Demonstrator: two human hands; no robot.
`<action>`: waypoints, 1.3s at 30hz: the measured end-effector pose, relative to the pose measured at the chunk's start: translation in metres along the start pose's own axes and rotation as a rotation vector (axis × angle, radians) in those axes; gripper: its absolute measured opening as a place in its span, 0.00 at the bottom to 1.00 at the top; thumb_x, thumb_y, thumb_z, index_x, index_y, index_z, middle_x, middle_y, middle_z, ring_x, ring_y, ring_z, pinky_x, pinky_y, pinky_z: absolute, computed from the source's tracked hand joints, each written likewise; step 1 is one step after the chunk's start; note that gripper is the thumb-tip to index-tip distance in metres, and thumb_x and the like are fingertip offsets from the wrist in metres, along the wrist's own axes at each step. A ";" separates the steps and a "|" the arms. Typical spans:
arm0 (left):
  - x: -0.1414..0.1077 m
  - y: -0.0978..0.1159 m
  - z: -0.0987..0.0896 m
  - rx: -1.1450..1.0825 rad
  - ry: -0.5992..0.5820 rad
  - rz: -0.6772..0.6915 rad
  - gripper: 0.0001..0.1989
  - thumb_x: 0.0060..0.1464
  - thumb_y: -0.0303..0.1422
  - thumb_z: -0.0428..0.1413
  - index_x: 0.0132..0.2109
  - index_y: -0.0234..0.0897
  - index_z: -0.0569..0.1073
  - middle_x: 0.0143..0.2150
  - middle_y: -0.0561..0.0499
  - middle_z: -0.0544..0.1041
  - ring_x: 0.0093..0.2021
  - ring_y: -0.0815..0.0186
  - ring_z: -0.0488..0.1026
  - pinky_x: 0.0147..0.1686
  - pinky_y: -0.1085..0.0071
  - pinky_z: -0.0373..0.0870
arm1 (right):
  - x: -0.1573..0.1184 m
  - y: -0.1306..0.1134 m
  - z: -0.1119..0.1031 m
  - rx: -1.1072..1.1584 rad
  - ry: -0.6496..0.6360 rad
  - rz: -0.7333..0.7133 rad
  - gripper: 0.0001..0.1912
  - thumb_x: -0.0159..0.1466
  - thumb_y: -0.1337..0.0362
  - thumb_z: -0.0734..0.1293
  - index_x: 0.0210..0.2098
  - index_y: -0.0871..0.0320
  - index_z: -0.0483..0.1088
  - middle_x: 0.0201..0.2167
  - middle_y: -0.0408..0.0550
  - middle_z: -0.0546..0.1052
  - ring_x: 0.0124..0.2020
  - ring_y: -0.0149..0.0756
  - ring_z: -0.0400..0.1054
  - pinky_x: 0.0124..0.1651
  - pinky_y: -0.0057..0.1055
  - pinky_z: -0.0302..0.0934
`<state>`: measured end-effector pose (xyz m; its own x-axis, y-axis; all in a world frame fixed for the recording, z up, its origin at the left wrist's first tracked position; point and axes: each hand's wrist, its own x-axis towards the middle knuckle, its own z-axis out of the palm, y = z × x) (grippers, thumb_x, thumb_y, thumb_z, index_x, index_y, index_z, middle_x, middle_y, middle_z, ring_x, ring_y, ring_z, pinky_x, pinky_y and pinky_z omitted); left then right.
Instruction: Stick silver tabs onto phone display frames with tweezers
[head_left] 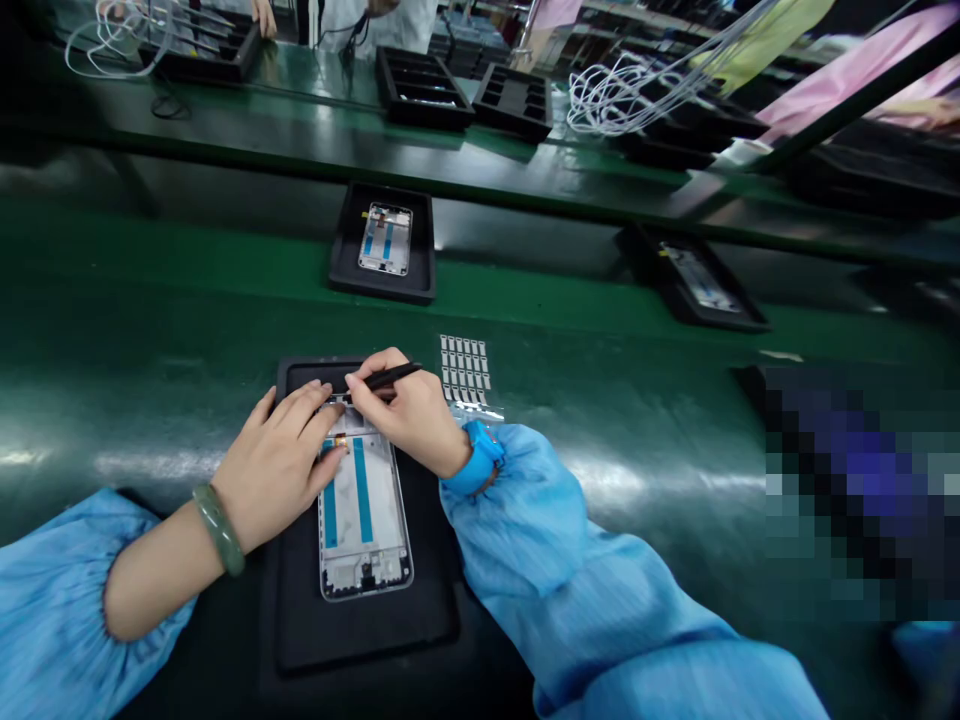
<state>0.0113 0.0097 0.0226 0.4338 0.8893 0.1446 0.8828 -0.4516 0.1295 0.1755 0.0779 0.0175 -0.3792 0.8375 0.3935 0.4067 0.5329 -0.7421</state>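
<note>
A silver phone frame [382, 500] with two blue strips lies in a black foam tray [367, 640] in front of me. My left hand [281, 455] rests over its upper left side, fingers stretched out and apart, fingertips near the top edge. My right hand [409, 410] is closed in a pinch around black tweezers [394, 375]. Their tips point left at the frame's top edge, partly hidden by my fingers. Just beyond my right wrist, a sheet of small pale stickers [465, 368] lies on the green surface.
Farther off, one black tray [345, 255] holds another phone frame [386, 240]; a second tray [724, 315] with a frame sits to the right. Black divided boxes [424, 90] and white cables [622, 95] are on the shelf [300, 125] behind. Other people stand across.
</note>
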 end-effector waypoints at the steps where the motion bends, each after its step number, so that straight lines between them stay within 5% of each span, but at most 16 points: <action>1: 0.000 0.001 0.000 0.002 0.001 0.000 0.18 0.59 0.37 0.46 0.54 0.33 0.65 0.57 0.41 0.67 0.59 0.54 0.61 0.55 0.50 0.59 | -0.001 0.000 0.000 -0.019 0.005 -0.023 0.04 0.61 0.64 0.63 0.32 0.57 0.64 0.28 0.41 0.72 0.26 0.27 0.70 0.32 0.23 0.66; 14: 0.000 0.001 0.000 0.005 -0.005 -0.001 0.19 0.60 0.38 0.45 0.54 0.33 0.65 0.57 0.41 0.66 0.59 0.54 0.60 0.55 0.49 0.59 | -0.002 0.003 0.003 -0.059 0.022 -0.070 0.05 0.63 0.62 0.62 0.33 0.57 0.64 0.29 0.42 0.73 0.28 0.27 0.70 0.33 0.23 0.67; 21: 0.000 -0.001 0.002 -0.002 -0.019 -0.008 0.19 0.60 0.38 0.45 0.54 0.34 0.65 0.57 0.41 0.66 0.59 0.55 0.60 0.55 0.50 0.59 | -0.001 0.000 0.005 -0.166 -0.081 -0.178 0.05 0.63 0.65 0.59 0.32 0.57 0.65 0.30 0.46 0.73 0.33 0.32 0.70 0.37 0.28 0.66; 25: 0.001 -0.006 0.007 -0.004 -0.025 -0.004 0.18 0.60 0.38 0.45 0.54 0.35 0.65 0.58 0.41 0.65 0.60 0.55 0.60 0.55 0.50 0.59 | 0.003 0.005 0.007 0.042 -0.035 0.036 0.05 0.61 0.62 0.62 0.31 0.57 0.64 0.27 0.43 0.72 0.29 0.31 0.71 0.34 0.29 0.67; 29: 0.004 -0.009 0.005 0.024 -0.076 -0.019 0.18 0.60 0.37 0.45 0.54 0.36 0.65 0.58 0.41 0.65 0.60 0.53 0.59 0.55 0.47 0.57 | 0.014 0.012 -0.006 0.543 0.248 0.360 0.11 0.59 0.56 0.65 0.31 0.56 0.61 0.26 0.41 0.74 0.25 0.31 0.73 0.30 0.29 0.70; 32: 0.014 0.006 -0.005 0.089 -0.061 -0.053 0.17 0.59 0.38 0.47 0.51 0.34 0.68 0.59 0.38 0.63 0.61 0.46 0.56 0.55 0.38 0.50 | 0.023 0.007 -0.030 0.754 0.464 0.362 0.13 0.58 0.56 0.67 0.31 0.56 0.60 0.26 0.40 0.75 0.23 0.29 0.73 0.30 0.29 0.72; 34: 0.024 0.028 -0.010 0.103 -0.081 -0.060 0.18 0.60 0.42 0.45 0.48 0.34 0.69 0.58 0.38 0.64 0.59 0.47 0.58 0.56 0.41 0.50 | 0.025 0.001 -0.045 0.785 0.525 0.301 0.13 0.57 0.57 0.67 0.31 0.57 0.60 0.26 0.40 0.75 0.23 0.29 0.73 0.30 0.28 0.72; 39: 0.047 0.089 -0.001 0.105 -0.205 -0.152 0.28 0.56 0.52 0.43 0.39 0.29 0.70 0.37 0.36 0.71 0.40 0.49 0.70 0.38 0.53 0.67 | 0.022 -0.006 -0.047 0.721 0.425 0.302 0.15 0.56 0.54 0.68 0.31 0.57 0.61 0.26 0.41 0.76 0.23 0.30 0.74 0.28 0.27 0.72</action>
<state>0.1098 0.0113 0.0423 0.3130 0.9470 -0.0722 0.9497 -0.3116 0.0304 0.2038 0.0986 0.0563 0.0587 0.9806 0.1872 -0.2376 0.1959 -0.9514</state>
